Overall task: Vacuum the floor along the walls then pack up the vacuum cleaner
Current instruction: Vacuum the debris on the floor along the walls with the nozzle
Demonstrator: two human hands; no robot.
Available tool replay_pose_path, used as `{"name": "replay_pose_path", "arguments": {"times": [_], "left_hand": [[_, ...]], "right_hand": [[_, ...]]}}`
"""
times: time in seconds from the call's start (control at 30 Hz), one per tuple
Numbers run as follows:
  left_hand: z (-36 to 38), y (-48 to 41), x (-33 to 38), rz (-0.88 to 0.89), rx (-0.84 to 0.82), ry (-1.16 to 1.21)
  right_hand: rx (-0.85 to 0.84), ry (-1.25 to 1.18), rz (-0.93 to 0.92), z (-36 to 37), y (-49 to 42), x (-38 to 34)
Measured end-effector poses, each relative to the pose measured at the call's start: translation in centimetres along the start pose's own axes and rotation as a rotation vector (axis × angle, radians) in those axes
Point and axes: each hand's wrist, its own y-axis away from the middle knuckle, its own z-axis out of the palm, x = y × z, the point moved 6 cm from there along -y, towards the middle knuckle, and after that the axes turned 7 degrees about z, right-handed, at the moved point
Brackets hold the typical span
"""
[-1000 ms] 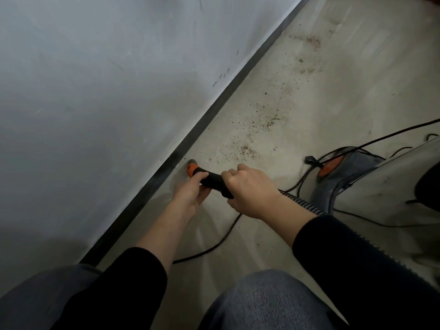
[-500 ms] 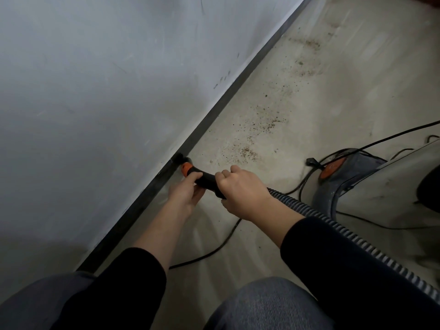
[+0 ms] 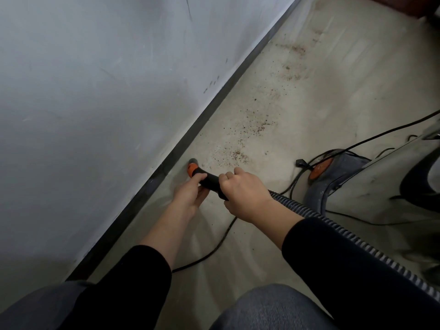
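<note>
A black vacuum nozzle (image 3: 209,179) with an orange collar points down at the floor beside the dark baseboard (image 3: 190,136). My left hand (image 3: 190,195) grips the nozzle from below, near the orange end. Just behind it, my right hand (image 3: 245,194) is curled round the nozzle from above, where the ribbed grey hose (image 3: 333,227) joins. The hose runs back to the lower right. Brown crumbs (image 3: 247,139) are scattered on the beige floor ahead of the nozzle tip. The grey vacuum body (image 3: 338,177) with an orange cap stands to the right.
A grey wall (image 3: 95,91) fills the left side. Black power cords (image 3: 371,136) loop over the floor around the vacuum, and one cord (image 3: 214,248) runs under my arms. My knees sit at the bottom edge. A dark object stands at the far right.
The nozzle tip moved forward along the baseboard, then drew slightly away from it, nearer the crumbs. Both hands kept their grip.
</note>
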Motion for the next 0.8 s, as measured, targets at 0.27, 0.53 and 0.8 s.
{"name": "replay_pose_path", "arguments": {"times": [0.27,0.53,0.8], "left_hand": [[1.3,0.9,-1.4,-0.034,-0.043,-0.030],[3.1,1.5,-2.5,-0.058,-0.100,-0.060],[5.4,1.5,-3.6,-0.052,-0.122,-0.067]], "right_hand": [[-0.022,0.019,0.011,0.2,1.7,1.2],[-0.020,0.022,0.037,0.3,3.0,2.8],[-0.024,0.028,0.084,0.7,3.6,4.8]]}}
